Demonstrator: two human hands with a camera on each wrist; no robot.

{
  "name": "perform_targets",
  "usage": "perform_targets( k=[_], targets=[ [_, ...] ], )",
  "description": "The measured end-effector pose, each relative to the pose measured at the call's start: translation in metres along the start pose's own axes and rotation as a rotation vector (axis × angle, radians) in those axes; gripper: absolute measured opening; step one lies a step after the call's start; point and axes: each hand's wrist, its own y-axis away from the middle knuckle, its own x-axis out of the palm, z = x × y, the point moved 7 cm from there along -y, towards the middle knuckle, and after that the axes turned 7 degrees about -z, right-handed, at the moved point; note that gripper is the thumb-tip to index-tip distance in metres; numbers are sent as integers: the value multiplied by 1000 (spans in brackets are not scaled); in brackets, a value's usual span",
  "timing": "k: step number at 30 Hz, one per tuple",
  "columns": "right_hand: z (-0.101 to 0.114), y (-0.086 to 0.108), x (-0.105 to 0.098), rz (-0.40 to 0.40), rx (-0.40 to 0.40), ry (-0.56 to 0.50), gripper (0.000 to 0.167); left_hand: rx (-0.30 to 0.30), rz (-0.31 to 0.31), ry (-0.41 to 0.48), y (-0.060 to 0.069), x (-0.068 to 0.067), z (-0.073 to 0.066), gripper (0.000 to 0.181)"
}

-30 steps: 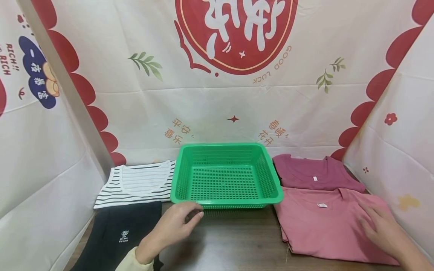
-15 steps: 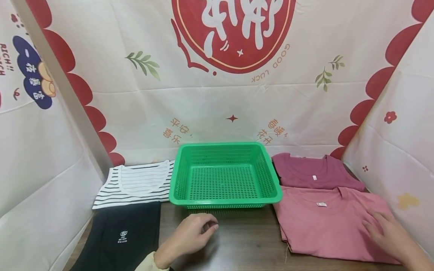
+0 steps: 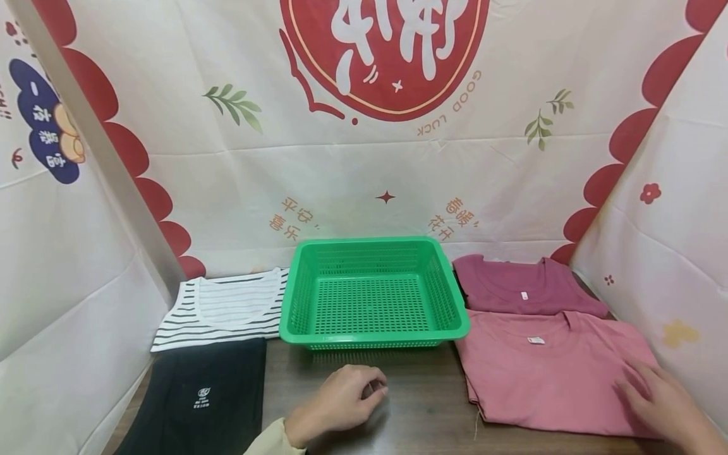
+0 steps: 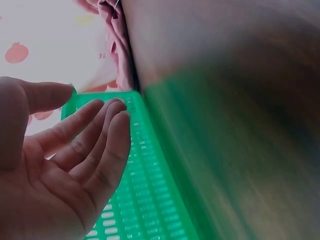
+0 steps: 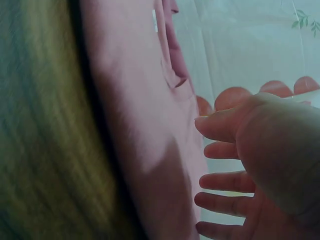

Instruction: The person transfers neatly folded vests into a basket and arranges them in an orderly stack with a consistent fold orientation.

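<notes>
In the head view my left hand (image 3: 345,399) is over the table in front of the green basket (image 3: 372,338), fingers loosely bent and holding nothing. The left wrist view shows its bare palm and relaxed fingers (image 4: 107,145). My right hand (image 3: 662,401) hovers over the right part of a folded pink shirt (image 3: 546,379). Its fingers are spread and hold nothing, as the right wrist view also shows; whether they touch the cloth I cannot tell. The basket has perforated walls and floor, and nothing lies in it.
A folded maroon shirt (image 3: 512,287) lies behind the pink one. Left of the basket lies a striped shirt (image 3: 227,306), with a folded black garment (image 3: 196,398) before it. Printed cloth walls (image 3: 364,164) enclose the back and sides of the brown table (image 3: 421,398).
My left hand has moved right and toward the front, from the basket's front left rim over the table. My right hand has shifted slightly right over the pink shirt. The camera view drifts a little.
</notes>
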Motion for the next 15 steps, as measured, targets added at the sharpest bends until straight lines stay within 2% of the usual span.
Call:
perform_targets(
  k=[6, 11, 15],
  targets=[
    [-13, 3, 4, 140, 99, 52, 58, -9, 38, -10, -11, 15, -5, 15],
    [-19, 5, 5, 155, 122, 61, 59, 17, 41, -30, -19, 25, -11, 15],
    [-24, 8, 5, 165, 152, 65, 61, 14, 64, -18, -26, 33, -14, 17]
  ],
)
